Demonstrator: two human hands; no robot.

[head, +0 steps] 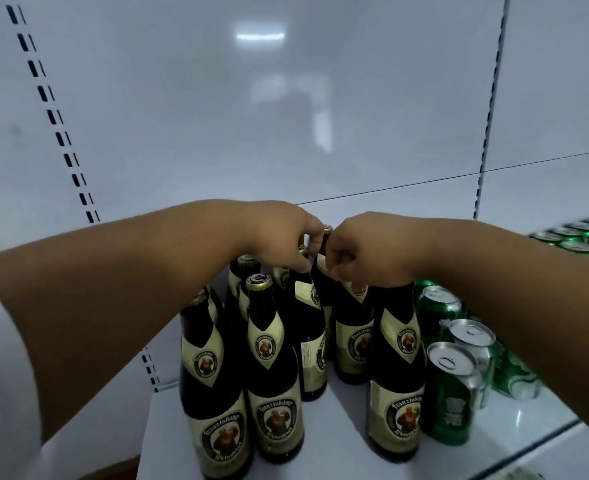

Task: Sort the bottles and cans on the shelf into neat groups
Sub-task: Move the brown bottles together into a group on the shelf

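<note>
A: Head view, only view logged. Progress on the sort?

B: Judged well along. Dark brown bottles (275,368) stand upright in one cluster at the left-centre of the white shelf (338,427); green cans (450,393) stand in a line just beside them on the right. A second lot of green cans (577,237) sits at the far right edge — blurred, count not readable.

A: What is left?

B: The bottle cluster is loose: rows uneven, one label turned sideways, a gap at the front centre between the front bottles. Tidying of spacing looks outstanding. The two kinds appear separated already, as far as this frame shows.

A: Left hand?

B: Left hand (286,233) is over the rear bottles, fingers curled down around a bottle neck (303,271), near its gold cap. Reads as a grip on that neck; contact side partly hidden by the knuckles.

A: Right hand?

B: Right hand (366,251) is clenched, thumb tucked across, fingers curled around the neck of the rear bottle (326,237) whose gold cap shows just above the fist. Its heel lies over the top of another bottle — touching or just above, cannot tell.

A: Hands relative to each other?

B: Knuckles nearly touching, both above the back of the bottle cluster.
</note>
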